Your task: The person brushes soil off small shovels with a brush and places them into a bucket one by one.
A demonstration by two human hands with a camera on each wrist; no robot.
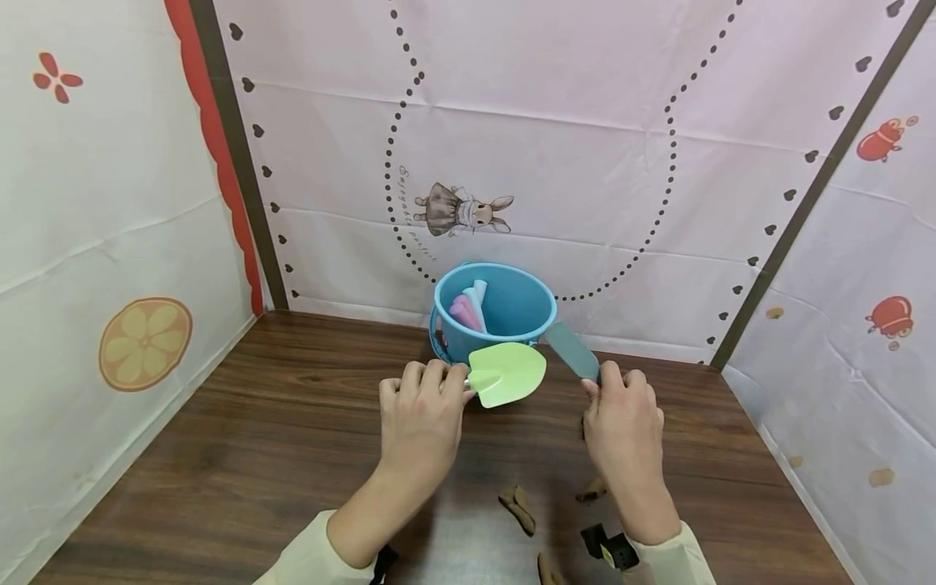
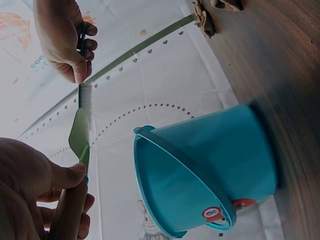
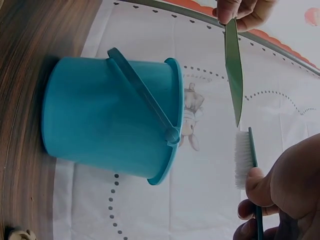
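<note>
My left hand (image 1: 422, 414) grips a small light-green trowel (image 1: 509, 374) by its handle, which looks wooden in the left wrist view. The blade is held up in front of a blue bucket (image 1: 462, 345). In my right hand (image 1: 623, 431) is a dark-green brush (image 1: 573, 349), its white bristles (image 3: 243, 159) facing the bucket side in the right wrist view. Brush tip and trowel tip point toward each other above the table. The bucket stands upright, with pink and pale-blue rolled pieces (image 1: 471, 309) inside. Its handle (image 2: 195, 172) hangs down the side.
Brown dry-looking scraps (image 1: 517, 510) lie on the dark wooden table (image 1: 292, 455) near my forearms. Small black pieces (image 1: 620, 551) are by the right sleeve. Printed cloth walls (image 1: 541, 162) enclose the table at the back and both sides.
</note>
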